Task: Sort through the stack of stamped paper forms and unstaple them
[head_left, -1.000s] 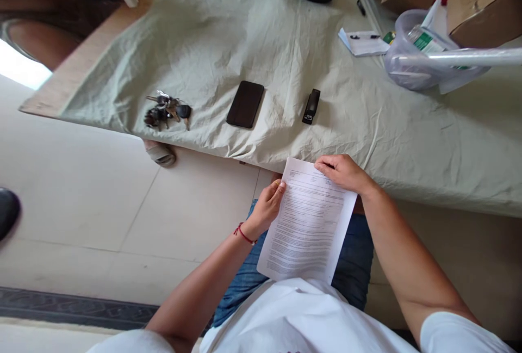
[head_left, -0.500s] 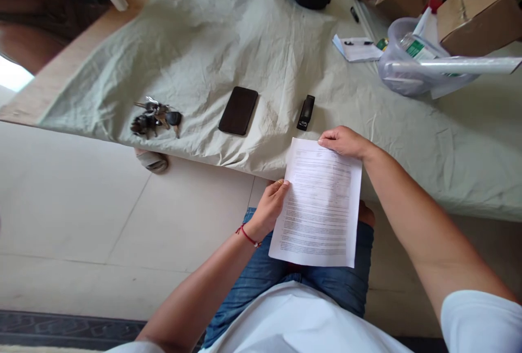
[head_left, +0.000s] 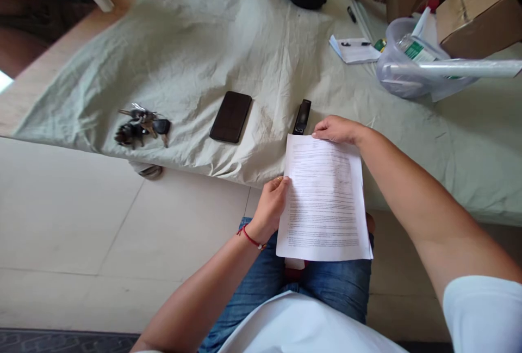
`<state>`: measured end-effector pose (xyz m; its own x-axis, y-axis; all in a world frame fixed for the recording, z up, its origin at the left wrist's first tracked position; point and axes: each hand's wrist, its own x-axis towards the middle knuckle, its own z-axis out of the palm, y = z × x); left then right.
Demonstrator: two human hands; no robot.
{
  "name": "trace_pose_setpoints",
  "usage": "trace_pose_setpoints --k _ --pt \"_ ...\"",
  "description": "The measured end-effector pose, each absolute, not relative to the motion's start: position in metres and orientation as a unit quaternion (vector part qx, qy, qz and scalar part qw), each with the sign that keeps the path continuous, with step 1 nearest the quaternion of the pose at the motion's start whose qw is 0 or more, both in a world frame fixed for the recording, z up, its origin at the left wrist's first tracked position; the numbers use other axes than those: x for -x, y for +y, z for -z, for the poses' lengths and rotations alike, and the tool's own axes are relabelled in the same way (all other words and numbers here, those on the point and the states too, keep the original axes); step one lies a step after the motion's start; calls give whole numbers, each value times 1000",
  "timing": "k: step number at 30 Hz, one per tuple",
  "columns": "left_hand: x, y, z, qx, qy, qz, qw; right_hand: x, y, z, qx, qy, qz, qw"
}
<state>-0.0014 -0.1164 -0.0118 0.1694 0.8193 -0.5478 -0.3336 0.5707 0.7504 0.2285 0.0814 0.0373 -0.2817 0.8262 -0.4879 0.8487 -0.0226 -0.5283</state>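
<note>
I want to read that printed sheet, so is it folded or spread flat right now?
Spread flat: the printed sheet shows its full face with no crease, held by the left hand at its side edge and the right hand at its top.

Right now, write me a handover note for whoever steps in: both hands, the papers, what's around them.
Left hand: grips the left edge of the printed sheets, thumb on top.
Right hand: pinches the sheets' top right corner.
Sheets: held over the lap, top edge over the edge of the cloth-covered table.
Black stapler: on the cloth just beyond the sheets' top left corner, untouched.
Also on the cloth: dark phone and bunch of keys to the left.
Done: sheets gathered in both hands. Whether they are stapled cannot be told.
</note>
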Motion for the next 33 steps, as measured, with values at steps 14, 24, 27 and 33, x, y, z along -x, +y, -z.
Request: trace_pose_setpoints --k 14,24,27,33 --pt "2 -117 17 -225 505 -399 731 -237 84 -36 -581 683 442 -14" --pt "1 -108 22 -226 488 -365 760 -251 97 -30 -617 681 394 -33" --pt "1 -115 26 -229 483 -345 772 -257 96 -28 -622 677 392 -40" --pt "0 -118 30 -250 494 -356 753 -249 91 -24 -642 695 321 -36"
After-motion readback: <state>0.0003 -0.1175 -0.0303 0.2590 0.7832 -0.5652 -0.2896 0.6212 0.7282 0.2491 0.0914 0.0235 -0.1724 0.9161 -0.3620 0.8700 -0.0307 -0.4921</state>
